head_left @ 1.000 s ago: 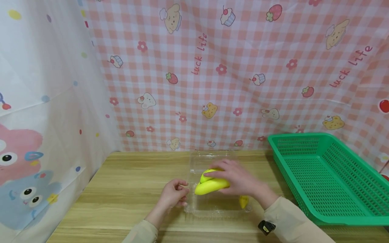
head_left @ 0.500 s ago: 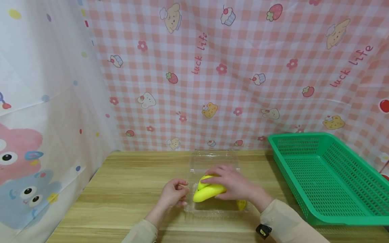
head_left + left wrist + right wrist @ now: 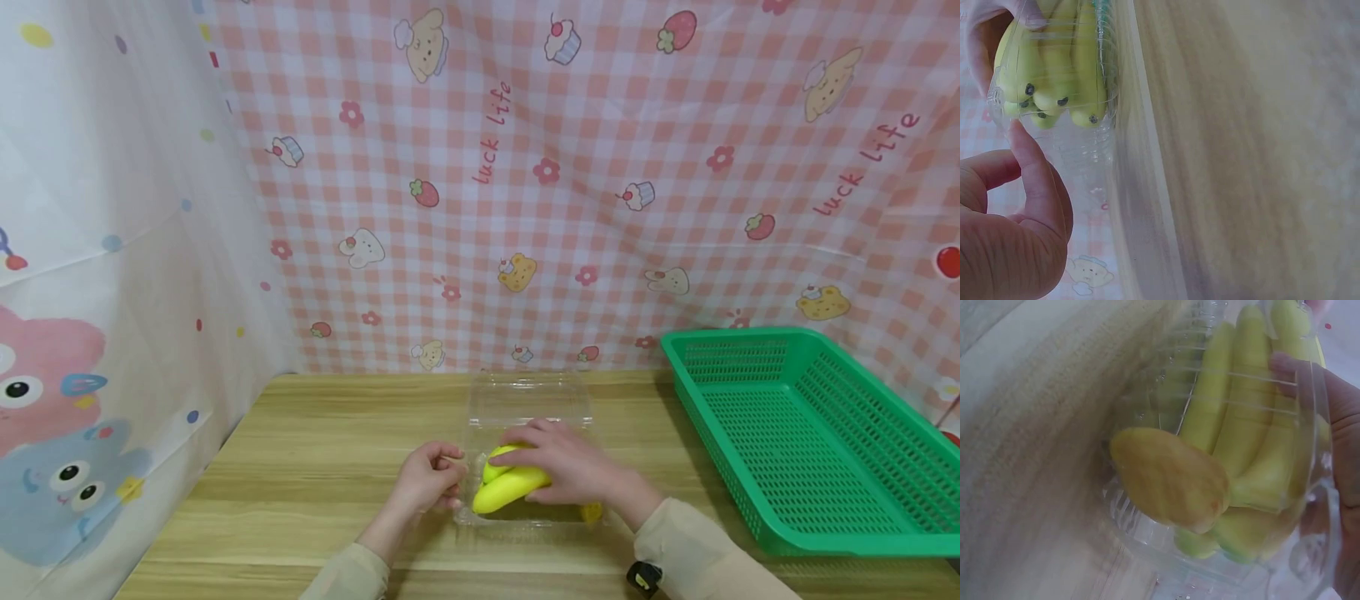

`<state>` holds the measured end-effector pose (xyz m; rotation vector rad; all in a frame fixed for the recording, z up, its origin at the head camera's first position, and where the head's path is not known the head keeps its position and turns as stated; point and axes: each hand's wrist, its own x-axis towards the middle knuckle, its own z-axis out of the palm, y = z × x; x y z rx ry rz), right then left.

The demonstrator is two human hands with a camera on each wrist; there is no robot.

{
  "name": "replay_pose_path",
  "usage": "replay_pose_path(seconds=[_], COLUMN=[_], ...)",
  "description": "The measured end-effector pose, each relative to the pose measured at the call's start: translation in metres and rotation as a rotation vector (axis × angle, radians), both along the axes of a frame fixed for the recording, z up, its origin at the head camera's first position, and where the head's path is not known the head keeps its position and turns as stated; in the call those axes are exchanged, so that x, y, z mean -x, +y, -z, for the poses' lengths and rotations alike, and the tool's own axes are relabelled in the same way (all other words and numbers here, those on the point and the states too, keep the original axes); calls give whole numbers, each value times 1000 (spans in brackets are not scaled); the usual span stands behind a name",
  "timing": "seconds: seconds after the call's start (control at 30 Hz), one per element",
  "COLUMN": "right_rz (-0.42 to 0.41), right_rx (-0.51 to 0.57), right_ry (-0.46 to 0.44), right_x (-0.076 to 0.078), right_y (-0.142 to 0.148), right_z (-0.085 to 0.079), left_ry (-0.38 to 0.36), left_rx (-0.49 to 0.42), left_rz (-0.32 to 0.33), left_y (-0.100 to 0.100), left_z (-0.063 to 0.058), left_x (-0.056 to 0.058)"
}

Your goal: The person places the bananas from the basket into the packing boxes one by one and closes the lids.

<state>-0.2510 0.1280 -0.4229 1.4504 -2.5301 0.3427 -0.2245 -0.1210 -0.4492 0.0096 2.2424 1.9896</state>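
At lower centre, the right hand (image 3: 573, 467) curls fingers round bananas (image 3: 510, 489); whether the left hand (image 3: 426, 481) pinches, I cannot tell. Uneven pressing may tip the container (image 3: 528, 524).

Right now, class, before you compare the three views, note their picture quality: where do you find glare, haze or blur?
Head view: fairly sharp and evenly lit, the bananas vivid, small glints on the clear container; left wrist: pale and hazy, the table soft; right wrist: table blurred, pale glare lines across the container's wall, yellows muted.
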Motion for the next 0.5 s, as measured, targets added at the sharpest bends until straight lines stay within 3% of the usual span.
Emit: replay_pose_path(seconds=[0.5], right_rz=[-9], right_rx=[30], right_ry=[-7], right_x=[0], right_y=[-2], right_z=[2], left_ry=[4], left_rx=[-13], left_rz=[5], left_y=[-1], left_z=[2], left_x=[0])
